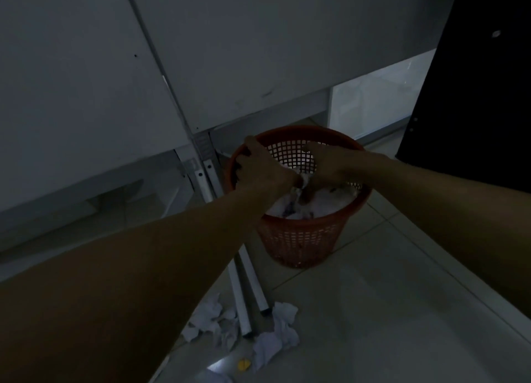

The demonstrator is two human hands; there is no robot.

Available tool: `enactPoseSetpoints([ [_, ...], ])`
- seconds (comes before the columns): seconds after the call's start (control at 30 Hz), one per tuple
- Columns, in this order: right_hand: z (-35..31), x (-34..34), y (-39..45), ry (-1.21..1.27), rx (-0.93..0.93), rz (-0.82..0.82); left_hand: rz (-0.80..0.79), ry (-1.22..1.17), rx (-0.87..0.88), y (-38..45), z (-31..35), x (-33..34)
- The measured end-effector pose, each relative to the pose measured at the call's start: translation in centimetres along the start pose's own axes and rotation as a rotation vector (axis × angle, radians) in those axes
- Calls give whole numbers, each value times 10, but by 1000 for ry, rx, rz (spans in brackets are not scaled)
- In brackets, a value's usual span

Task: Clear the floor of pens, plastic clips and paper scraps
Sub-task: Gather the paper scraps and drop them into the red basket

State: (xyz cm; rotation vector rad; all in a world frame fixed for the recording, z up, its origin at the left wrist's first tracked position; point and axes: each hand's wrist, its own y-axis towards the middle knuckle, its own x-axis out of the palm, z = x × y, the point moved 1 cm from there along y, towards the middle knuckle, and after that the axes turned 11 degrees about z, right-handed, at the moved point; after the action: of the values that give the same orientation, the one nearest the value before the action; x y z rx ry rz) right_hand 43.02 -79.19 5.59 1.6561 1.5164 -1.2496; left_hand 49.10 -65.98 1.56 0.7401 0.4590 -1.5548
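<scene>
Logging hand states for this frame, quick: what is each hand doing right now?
Left hand: grips the rim of the red basket.
Right hand: over the basket, fingers down among the crumpled paper; grip cannot be told.

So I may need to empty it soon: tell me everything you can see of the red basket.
The red basket is a round, tapered plastic bin with lattice walls, upright on the tiled floor by a metal desk leg. White crumpled paper fills it nearly to the rim. The left hand grips its far-left rim; the right hand reaches inside.
</scene>
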Motion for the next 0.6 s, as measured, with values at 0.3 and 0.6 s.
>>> enactPoseSetpoints([
  [0.3, -12, -9, -6, -85, -98, -9, -228, 102, 142, -5, 10, -12],
  [0.6, -57, -7, -68, 59, -462, 593, 403, -248, 405, -56, 4, -111],
])
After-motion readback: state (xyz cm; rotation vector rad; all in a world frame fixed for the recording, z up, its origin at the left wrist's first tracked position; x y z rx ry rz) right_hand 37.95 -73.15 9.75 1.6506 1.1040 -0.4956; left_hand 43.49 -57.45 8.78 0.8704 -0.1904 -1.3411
